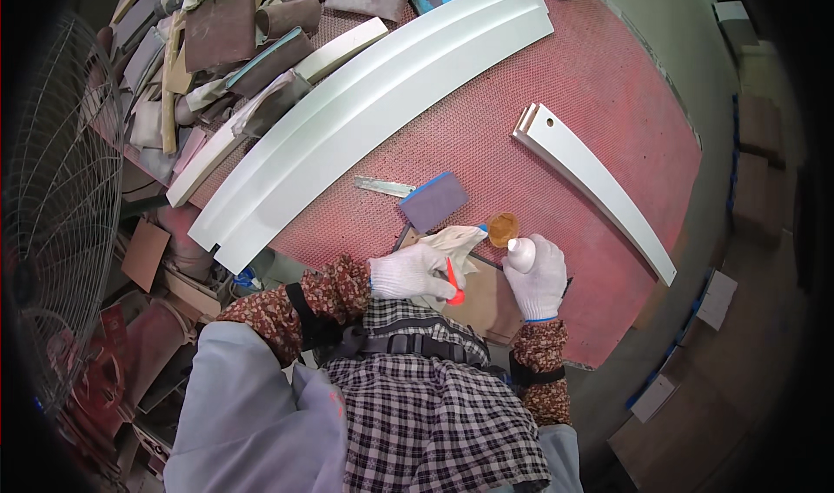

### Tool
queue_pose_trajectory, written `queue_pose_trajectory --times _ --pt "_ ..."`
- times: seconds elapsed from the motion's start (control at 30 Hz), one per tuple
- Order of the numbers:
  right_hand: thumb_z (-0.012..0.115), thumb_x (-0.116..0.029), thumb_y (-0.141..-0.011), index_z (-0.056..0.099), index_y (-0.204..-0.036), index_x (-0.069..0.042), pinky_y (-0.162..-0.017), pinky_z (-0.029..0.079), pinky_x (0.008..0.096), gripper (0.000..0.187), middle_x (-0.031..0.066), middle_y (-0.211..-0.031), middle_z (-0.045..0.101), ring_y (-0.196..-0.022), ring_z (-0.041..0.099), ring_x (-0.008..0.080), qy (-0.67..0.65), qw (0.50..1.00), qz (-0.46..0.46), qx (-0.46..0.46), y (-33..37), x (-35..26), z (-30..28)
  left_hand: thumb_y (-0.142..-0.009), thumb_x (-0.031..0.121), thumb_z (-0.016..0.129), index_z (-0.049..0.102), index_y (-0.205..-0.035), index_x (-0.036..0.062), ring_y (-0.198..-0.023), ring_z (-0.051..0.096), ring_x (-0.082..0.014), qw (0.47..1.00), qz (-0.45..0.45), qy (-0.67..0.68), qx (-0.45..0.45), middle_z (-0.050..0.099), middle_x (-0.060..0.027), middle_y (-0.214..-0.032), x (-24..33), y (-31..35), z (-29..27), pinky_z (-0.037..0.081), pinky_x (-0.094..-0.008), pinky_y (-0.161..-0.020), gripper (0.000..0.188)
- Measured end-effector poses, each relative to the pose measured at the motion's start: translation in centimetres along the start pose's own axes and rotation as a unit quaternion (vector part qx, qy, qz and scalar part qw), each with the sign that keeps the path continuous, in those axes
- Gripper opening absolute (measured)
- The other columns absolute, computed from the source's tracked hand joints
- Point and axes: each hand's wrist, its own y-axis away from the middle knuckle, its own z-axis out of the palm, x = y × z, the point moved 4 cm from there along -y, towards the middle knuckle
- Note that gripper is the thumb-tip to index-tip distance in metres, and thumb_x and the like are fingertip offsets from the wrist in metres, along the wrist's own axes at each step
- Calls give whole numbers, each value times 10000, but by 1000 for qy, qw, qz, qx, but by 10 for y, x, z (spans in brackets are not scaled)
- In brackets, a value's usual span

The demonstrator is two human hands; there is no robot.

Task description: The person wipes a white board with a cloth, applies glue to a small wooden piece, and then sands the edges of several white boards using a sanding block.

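Note:
My left hand [408, 270], in a white knit glove, pinches a red pointed nozzle cap [453, 283]. My right hand [536, 279], gloved alike, is closed round a white bottle [521, 253] whose rounded top shows above the fingers. Just beyond the bottle is a small round container of brown paste [502, 228]. A crumpled cream cloth [458, 243] lies beside my left hand. Farther off rest a purple-grey sanding block [433, 202] with a blue edge and a flat metal scraper blade [382, 185], partly under the block.
A long white moulded board [373, 115] crosses the red mesh-covered table [599, 67]. At right lies a curved white piece [599, 185] with a hole. Sandpaper scraps and sanding pads [219, 33] heap up at far left. A wire fan guard [69, 189] stands at the left edge.

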Motion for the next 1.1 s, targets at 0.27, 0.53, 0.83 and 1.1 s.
queue_pose_trajectory --times 0.27,0.53,0.83,1.1 --pt "933 -220 -692 678 -1205 -74 -916 565 495 592 147 -1096 708 -1061 675 377 -5 1000 -6 2 -1 0 0 -953 198 819 785 -1172 65 -1064 719 -144 1000 -12 3 2 786 -47 -1101 2 2 -1 553 -327 -1007 257" --pt "930 -218 -695 676 -1184 -73 -910 566 492 569 147 -1090 708 -1054 674 378 -2 1000 -9 5 0 4 3 -917 202 834 782 -1126 63 -1487 459 -253 1000 -4 20 -20 621 -155 -1467 -7 -2 0 374 -413 -1228 256" --pt "924 -214 -704 678 -1176 -68 -918 565 490 552 145 -1091 705 -1063 671 377 -20 1000 -5 2 -1 -1 -3 -905 179 818 757 -1134 25 -1331 587 -221 995 80 -52 22 660 -132 -1375 -10 -4 0 479 -379 -1130 282" --pt "927 -210 -694 679 -1183 -66 -905 569 496 567 155 -1091 706 -1052 675 380 -13 1000 -4 7 0 3 -3 -930 198 834 785 -1132 64 -1209 669 -176 997 -59 59 0 768 -78 -1194 20 4 1 492 -365 -1108 247"
